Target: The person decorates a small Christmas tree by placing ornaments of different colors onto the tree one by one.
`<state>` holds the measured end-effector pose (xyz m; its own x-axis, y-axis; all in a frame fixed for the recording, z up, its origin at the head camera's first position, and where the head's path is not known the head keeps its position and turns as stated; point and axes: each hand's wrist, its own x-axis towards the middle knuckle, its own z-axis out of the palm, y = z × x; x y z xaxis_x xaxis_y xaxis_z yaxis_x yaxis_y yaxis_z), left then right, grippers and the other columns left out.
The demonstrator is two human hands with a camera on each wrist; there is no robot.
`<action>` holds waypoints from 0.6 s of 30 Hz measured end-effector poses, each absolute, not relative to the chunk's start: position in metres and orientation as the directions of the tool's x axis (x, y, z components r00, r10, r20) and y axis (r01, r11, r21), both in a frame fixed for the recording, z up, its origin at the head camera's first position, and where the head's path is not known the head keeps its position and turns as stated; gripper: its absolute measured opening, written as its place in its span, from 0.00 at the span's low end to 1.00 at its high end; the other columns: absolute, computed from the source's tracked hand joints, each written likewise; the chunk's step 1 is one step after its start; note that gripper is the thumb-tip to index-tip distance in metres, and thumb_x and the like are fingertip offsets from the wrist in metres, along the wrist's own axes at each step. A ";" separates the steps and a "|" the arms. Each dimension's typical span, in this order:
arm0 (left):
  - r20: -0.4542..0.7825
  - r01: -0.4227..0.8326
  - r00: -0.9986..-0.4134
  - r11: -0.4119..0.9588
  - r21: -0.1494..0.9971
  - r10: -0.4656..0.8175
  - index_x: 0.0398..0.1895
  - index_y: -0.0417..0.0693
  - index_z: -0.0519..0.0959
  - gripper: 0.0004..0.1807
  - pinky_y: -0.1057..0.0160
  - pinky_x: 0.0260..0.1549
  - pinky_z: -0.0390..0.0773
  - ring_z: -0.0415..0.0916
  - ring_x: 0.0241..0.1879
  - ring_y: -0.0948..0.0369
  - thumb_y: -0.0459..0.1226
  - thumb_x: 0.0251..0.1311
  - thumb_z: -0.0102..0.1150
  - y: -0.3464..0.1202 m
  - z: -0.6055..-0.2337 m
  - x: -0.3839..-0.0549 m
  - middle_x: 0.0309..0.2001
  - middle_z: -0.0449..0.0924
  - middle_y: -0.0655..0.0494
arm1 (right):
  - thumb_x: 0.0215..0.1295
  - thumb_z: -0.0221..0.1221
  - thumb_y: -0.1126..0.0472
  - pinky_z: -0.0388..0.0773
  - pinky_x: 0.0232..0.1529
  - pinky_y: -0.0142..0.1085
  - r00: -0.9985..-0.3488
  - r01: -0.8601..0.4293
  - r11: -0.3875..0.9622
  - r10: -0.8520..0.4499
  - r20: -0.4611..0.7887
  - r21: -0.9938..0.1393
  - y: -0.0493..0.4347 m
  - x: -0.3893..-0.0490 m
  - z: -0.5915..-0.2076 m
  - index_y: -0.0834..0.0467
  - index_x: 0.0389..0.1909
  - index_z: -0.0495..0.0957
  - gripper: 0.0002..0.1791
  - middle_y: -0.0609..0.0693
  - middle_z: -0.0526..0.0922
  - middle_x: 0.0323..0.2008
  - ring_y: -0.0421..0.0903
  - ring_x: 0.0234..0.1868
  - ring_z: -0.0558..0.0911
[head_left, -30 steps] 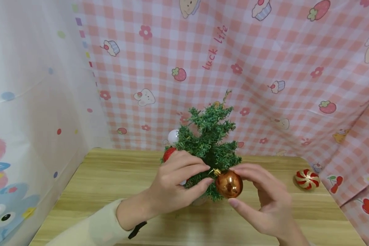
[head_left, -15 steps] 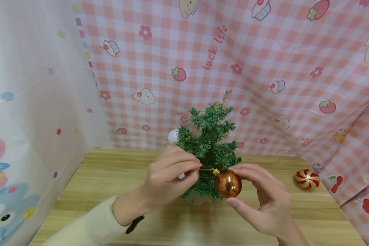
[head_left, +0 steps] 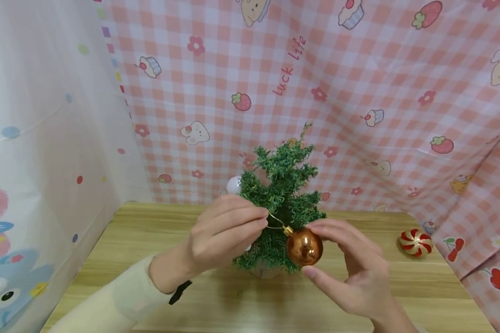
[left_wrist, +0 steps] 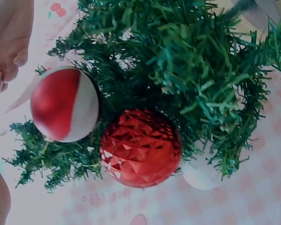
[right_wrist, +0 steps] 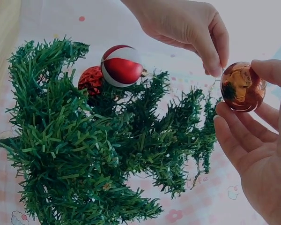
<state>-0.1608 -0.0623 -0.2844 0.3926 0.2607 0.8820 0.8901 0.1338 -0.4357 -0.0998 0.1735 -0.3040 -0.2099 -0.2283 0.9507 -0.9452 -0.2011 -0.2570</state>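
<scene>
A shiny copper-coloured Christmas ball (head_left: pixel 305 247) with a gold cap is pinched between the thumb and fingers of my right hand (head_left: pixel 354 273). My left hand (head_left: pixel 225 233) pinches the ball's thin gold string loop (head_left: pixel 277 221), which is spread between its fingertips and the cap. Right behind both hands stands a small green Christmas tree (head_left: pixel 285 185). In the left wrist view, a red-and-white ball (left_wrist: pixel 64 104), a faceted red ball (left_wrist: pixel 141 148) and a white ball (left_wrist: pixel 202 172) hang among the branches. My left hand covers part of the tree's left side in the head view.
A red-and-gold striped ornament (head_left: pixel 415 243) lies on the right of the wooden table (head_left: pixel 150 231). A pink checked cloth (head_left: pixel 216 83) hangs behind the table, and a white printed cloth (head_left: pixel 46 115) hangs at the left.
My left hand has moved left and slightly up, pinching the string and drawing its loop out from the cap. My right hand, still holding the copper ball, has shifted slightly left.
</scene>
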 end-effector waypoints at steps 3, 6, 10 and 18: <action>0.874 0.888 0.390 0.135 -0.440 0.290 0.36 0.33 0.87 0.05 0.57 0.36 0.86 0.86 0.34 0.51 0.24 0.67 0.62 -0.063 -0.285 -0.165 0.36 0.88 0.40 | 0.63 0.72 0.69 0.79 0.60 0.32 -0.229 -0.948 -0.168 -0.228 0.946 -0.270 0.175 -0.101 -0.305 0.85 0.50 0.75 0.25 0.65 0.83 0.56 0.51 0.60 0.82; 0.871 0.891 0.372 0.140 -0.432 0.321 0.38 0.33 0.87 0.05 0.56 0.38 0.87 0.86 0.35 0.51 0.24 0.68 0.62 -0.064 -0.287 -0.169 0.37 0.88 0.40 | 0.64 0.72 0.68 0.80 0.59 0.31 -0.240 -0.950 -0.142 -0.233 0.942 -0.278 0.176 -0.104 -0.306 0.84 0.49 0.76 0.25 0.64 0.84 0.56 0.50 0.59 0.82; 0.875 0.898 0.348 0.148 -0.414 0.338 0.38 0.32 0.87 0.05 0.56 0.39 0.87 0.86 0.36 0.51 0.25 0.68 0.63 -0.065 -0.290 -0.174 0.39 0.88 0.41 | 0.64 0.72 0.66 0.80 0.58 0.30 -0.247 -0.955 -0.101 -0.241 0.938 -0.278 0.177 -0.109 -0.310 0.85 0.48 0.76 0.25 0.64 0.84 0.54 0.48 0.57 0.83; 0.873 0.900 0.332 0.158 -0.406 0.357 0.38 0.33 0.87 0.05 0.56 0.39 0.86 0.86 0.36 0.52 0.25 0.68 0.63 -0.066 -0.294 -0.179 0.39 0.88 0.42 | 0.65 0.73 0.62 0.81 0.56 0.29 -0.311 -0.946 -0.013 -0.253 0.916 -0.324 0.181 -0.114 -0.319 0.83 0.50 0.77 0.27 0.63 0.84 0.54 0.45 0.56 0.83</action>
<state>-0.1787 -0.0664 -0.2939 0.3317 0.3568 0.8733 0.8999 0.1583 -0.4064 -0.1141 0.1815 -0.3195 -0.3108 -0.2529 0.9162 -0.9458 -0.0127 -0.3244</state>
